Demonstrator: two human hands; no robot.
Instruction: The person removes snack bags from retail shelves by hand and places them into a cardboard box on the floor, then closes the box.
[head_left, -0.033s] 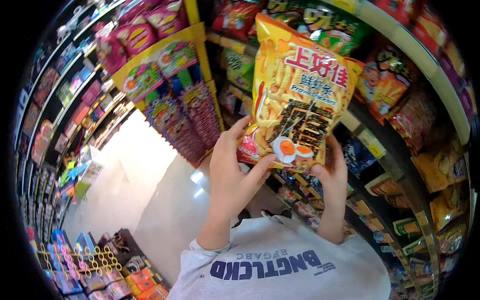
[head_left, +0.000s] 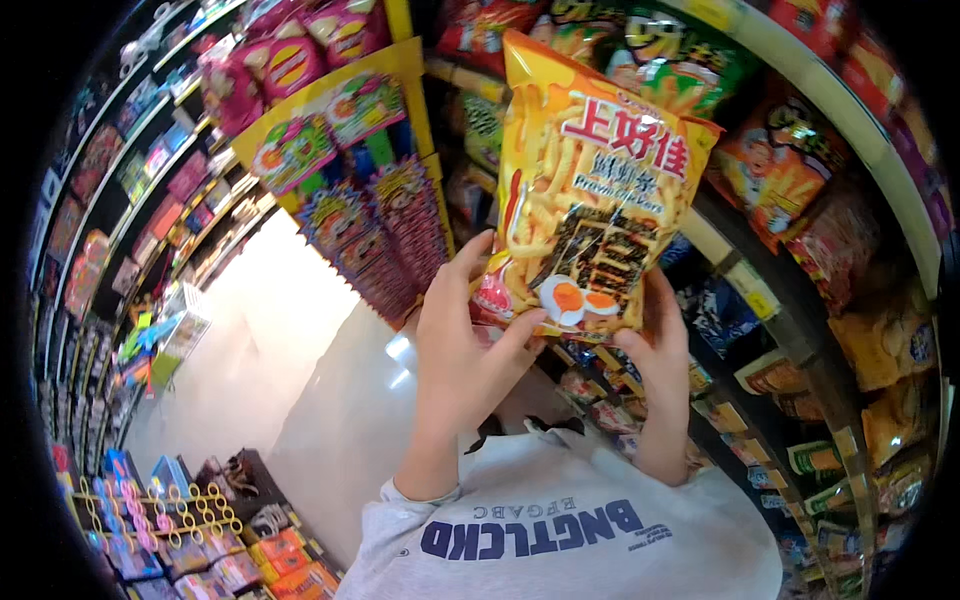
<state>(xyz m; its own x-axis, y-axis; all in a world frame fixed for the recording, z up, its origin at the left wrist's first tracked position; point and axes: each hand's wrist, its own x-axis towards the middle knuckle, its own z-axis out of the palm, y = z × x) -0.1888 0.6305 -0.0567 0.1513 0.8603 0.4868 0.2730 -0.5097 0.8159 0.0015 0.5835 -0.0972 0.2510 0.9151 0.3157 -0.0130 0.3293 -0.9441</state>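
A yellow snack bag [head_left: 600, 190] with shrimp-stick, seaweed and halved-egg pictures is held up before me, front toward me and tilted a little. My left hand [head_left: 465, 325] grips its lower left corner, thumb over the front. My right hand [head_left: 655, 325] closes on the lower right corner, with the thumb at the front edge. Both hands' other fingers are partly hidden behind the bag. Behind its upper part, green snack bags [head_left: 670, 65] sit on a shelf; to the right hangs an orange snack bag [head_left: 780, 165].
Curved shelves of packaged snacks run down the right, with a pale price rail [head_left: 735, 270]. A yellow cardboard display [head_left: 335, 130] with purple packs stands left of the bag. Pale floor [head_left: 260, 300] lies beyond it. A low rack [head_left: 160, 520] of small goods is at the lower left.
Against the shelves behind, the snack bag has shifted slightly left. Both hands keep their grip on it.
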